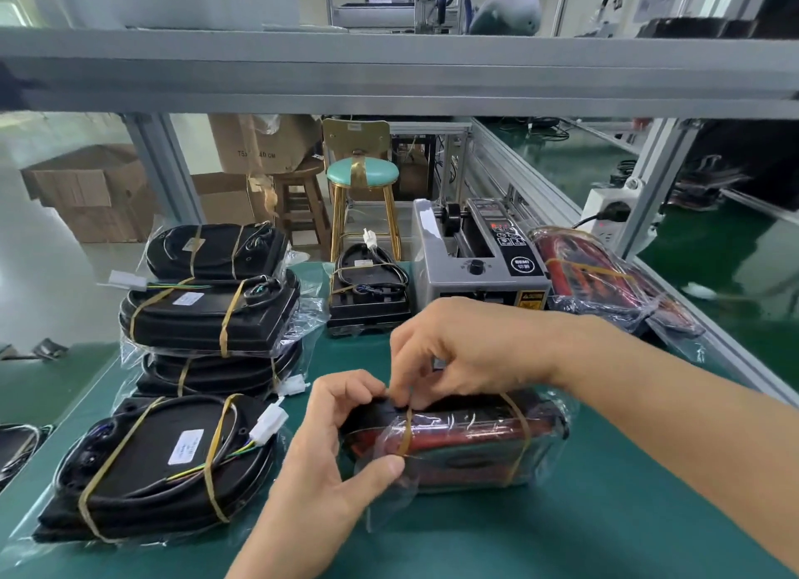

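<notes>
A red and black lamp unit in a clear plastic bag (467, 438) lies on the green table mat (519, 535) in front of me, with two tan rubber bands round it. My left hand (333, 440) grips its left end, thumb under the bag's open edge. My right hand (458, 353) reaches over the top and pinches the left rubber band (406, 427) between its fingertips.
Bagged black units bound with rubber bands are stacked on the left (207, 315), with one more nearer me (164, 462). Behind stand another black unit (367, 293), a grey tape dispenser machine (475, 254) and a bagged red unit (605, 276). An aluminium rail (674, 319) borders the right side.
</notes>
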A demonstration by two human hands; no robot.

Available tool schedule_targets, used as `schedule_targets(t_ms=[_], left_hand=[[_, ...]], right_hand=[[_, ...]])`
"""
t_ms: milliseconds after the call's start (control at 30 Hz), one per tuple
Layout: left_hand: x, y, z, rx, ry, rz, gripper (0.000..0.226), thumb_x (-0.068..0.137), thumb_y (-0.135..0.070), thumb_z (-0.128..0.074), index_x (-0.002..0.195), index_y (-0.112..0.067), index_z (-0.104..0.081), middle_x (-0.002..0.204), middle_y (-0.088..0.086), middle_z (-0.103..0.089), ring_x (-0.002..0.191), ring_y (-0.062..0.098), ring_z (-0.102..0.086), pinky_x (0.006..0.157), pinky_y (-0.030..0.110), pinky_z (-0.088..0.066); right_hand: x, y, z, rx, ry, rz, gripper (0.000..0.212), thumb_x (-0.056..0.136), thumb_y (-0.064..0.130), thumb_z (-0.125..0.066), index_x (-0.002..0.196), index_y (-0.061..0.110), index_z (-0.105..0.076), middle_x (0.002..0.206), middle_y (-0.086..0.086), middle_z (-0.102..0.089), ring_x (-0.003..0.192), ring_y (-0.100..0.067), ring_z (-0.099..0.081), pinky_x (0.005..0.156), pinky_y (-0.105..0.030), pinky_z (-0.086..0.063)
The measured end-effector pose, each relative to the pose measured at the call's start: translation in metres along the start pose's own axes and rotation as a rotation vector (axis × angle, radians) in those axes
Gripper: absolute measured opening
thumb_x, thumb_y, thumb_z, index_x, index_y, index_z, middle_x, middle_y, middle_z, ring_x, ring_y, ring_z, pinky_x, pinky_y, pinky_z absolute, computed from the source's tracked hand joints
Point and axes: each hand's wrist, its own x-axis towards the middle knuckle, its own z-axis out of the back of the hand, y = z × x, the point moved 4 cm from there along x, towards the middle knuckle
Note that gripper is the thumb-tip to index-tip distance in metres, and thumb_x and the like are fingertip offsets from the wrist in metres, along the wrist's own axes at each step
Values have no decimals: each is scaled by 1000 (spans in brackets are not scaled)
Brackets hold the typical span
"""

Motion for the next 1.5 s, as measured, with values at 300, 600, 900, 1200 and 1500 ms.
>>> schedule_targets(t_ms=[300,600,900,1200,1500], left_hand=[[-1,-1,-4,56,43,-100,52,76,-16,-64,120,-34,-42,128,-7,-41,122,19,-50,95,17,-42],[9,-11,-7,367,-102,-137,31,69,-15,-74,94,-33,-69,123,-15,-57,113,3,-57,91,6,-38],[13,-16,-7,366,-25,-58,31,66,-15,-75,84,-32,-57,119,-20,-54,113,5,-56,86,5,-36],[10,-14,-11,384,-82,-197,23,72,-26,-71,94,-32,-67,114,-15,-61,101,4,-61,86,6,-41],[7,-16,4,414,1,-247,21,76,-41,-67,96,-34,-69,117,-15,-65,92,8,-67,87,16,-49]], right_hand=[[13,13,-25,-241,-252,152,13,93,20,-59,92,9,-66,88,-2,-60,82,-12,-47,71,-36,-43],[-35,-11,-4,118,-377,-185,18,88,37,-61,99,30,-73,98,19,-64,92,3,-59,86,-22,-47],[-54,-16,-16,336,-377,-214,21,79,10,-74,68,27,-68,80,8,-63,73,-5,-58,71,-19,-46],[-77,-20,-52,-198,-671,135,16,88,5,-59,88,13,-73,102,-2,-63,98,-19,-57,76,-39,-48],[-83,-19,-34,438,-855,-189,7,83,28,-69,82,29,-75,91,15,-69,86,-3,-63,74,-7,-44]])
